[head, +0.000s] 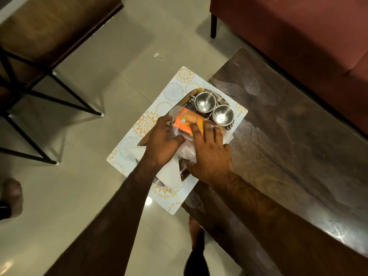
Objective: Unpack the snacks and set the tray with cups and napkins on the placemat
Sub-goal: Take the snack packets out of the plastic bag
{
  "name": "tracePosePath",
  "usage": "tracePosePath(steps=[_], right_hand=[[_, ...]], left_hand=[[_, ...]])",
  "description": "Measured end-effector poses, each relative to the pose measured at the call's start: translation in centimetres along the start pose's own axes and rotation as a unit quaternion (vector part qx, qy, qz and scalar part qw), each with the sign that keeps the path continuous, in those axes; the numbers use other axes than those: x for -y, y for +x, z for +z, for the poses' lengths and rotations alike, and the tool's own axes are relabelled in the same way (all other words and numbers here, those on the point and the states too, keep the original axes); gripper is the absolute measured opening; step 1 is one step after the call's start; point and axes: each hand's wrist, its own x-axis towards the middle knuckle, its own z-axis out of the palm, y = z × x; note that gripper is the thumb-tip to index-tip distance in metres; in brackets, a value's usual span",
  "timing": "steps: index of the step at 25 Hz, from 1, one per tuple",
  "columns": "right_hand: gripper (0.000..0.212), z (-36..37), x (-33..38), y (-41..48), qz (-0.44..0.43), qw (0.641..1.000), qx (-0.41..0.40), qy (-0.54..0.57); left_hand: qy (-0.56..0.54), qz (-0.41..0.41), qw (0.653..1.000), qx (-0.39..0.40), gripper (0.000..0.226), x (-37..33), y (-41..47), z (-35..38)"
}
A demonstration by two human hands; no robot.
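Working the snack packet (186, 120) out of its clear bag (186, 149), by the look of it.
It lies mid-tray (196, 90), just short of the steel cups (205, 104), long axis crossing both hands. The left hand (164, 139) grips the bag at the tray's left, while the nearer right hand (212, 156) presses flat with straight fingers.

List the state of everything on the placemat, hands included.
Two round steel cups: upright, empty.
Orange snack packet: lying on wooden tray.
Clear plastic bag: crumpled, gripped by left hand.
White paper napkins: lying flat.
Right hand: open, fingers on packet.
Patterned placemat: overhanging dark table edge.
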Motion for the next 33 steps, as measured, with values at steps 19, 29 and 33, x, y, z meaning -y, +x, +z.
tracePosePath(steps=[19, 29, 33], right_hand=[[0.102, -5.7, 0.5, -3.3, -0.036, 0.973, -0.091, 0.208], [0.089, -7.6, 2.1, -4.9, -0.03, 0.977, -0.134, 0.164], [0.063, -7.9, 2.4, -5.4, -0.039, 0.95, -0.202, 0.237]], left_hand=[[-0.289, -0.067, 0.954, 0.045, 0.025, -2.8, -4.7, -1.6], [-0.35, -0.038, 0.935, 0.04, 0.034, -5.6, -6.2, -3.1], [-0.28, 0.037, 0.959, 0.012, 0.029, -6.2, -6.6, -3.2]])
